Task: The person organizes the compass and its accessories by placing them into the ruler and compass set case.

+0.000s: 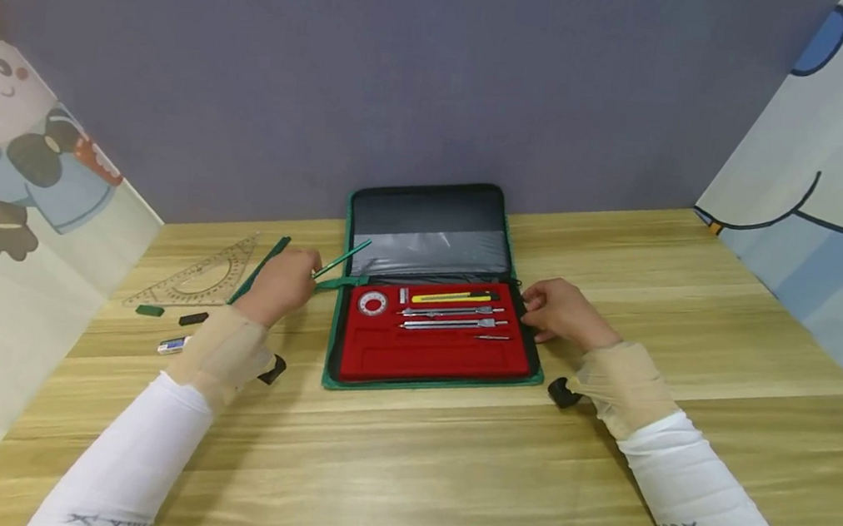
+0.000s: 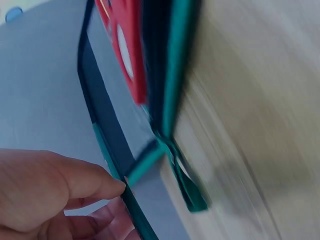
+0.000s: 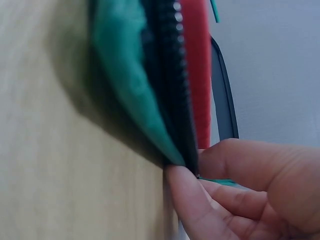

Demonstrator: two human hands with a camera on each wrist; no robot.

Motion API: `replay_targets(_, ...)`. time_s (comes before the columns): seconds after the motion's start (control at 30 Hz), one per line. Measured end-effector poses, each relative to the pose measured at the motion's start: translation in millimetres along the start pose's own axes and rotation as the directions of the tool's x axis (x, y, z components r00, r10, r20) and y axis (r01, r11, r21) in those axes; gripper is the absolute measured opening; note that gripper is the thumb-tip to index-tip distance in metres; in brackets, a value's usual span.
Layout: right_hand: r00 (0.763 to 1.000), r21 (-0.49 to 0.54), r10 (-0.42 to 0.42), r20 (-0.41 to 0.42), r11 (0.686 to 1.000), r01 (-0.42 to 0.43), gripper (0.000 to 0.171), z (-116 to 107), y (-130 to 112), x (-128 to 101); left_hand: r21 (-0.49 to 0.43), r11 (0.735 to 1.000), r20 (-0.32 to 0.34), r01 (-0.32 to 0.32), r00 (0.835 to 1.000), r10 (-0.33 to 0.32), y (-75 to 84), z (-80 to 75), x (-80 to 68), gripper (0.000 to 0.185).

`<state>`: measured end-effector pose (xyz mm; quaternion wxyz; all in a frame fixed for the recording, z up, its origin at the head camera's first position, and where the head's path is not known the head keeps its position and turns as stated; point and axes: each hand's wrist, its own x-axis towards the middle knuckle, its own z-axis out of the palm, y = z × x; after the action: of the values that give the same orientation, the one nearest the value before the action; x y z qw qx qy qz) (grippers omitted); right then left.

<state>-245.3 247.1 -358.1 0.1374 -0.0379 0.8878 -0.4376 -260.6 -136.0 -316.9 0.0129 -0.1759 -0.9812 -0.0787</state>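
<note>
Open case (image 1: 428, 355) between both hands (image 1: 280, 284)

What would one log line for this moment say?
left hand: holds green pencil | right hand: grips case edge | case: open on table

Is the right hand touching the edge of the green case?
Touching. The right wrist view shows the right hand with fingertips pressed against the zipper edge of the green case.

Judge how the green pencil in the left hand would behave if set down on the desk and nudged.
The green pencil, pinched by the left hand, looks thin and straight, so probably stiff and light. On the smooth wooden desk it may roll. Its fine tip seems likely to snap if dropped.
</note>
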Motion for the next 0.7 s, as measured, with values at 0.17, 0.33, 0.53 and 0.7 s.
replay_targets(0.17, 1.000, -0.008, 0.011, 0.008, 1.000, -0.011, 0.042, -1, -1, 0, 0.041, 0.997, -0.056, -0.063, 0.996, 0.065, 19.3, 2.5, -1.0, 0.026)
replay_targets(0.33, 1.000, -0.008, 0.008, 0.006, 1.000, -0.008, 0.042, -1, 2, 3, 0.047, 0.992, -0.077, -0.114, 0.990, 0.118, 38.5, 6.1, -3.5, 0.022)
replay_targets(0.53, 1.000, 0.008, 0.005, 0.005, 1.000, -0.005, 0.041, -1, 2, 4, 0.040, 0.983, -0.055, -0.181, 0.982, 0.183, 61.5, 9.9, -8.7, 0.021)
replay_targets(0.7, 1.000, 0.007, 0.003, 0.003, 1.000, -0.003, 0.041, -1, 3, 4, 0.020, 0.970, -0.042, -0.241, 0.970, 0.241, 76.4, 14.1, -14.2, 0.022)
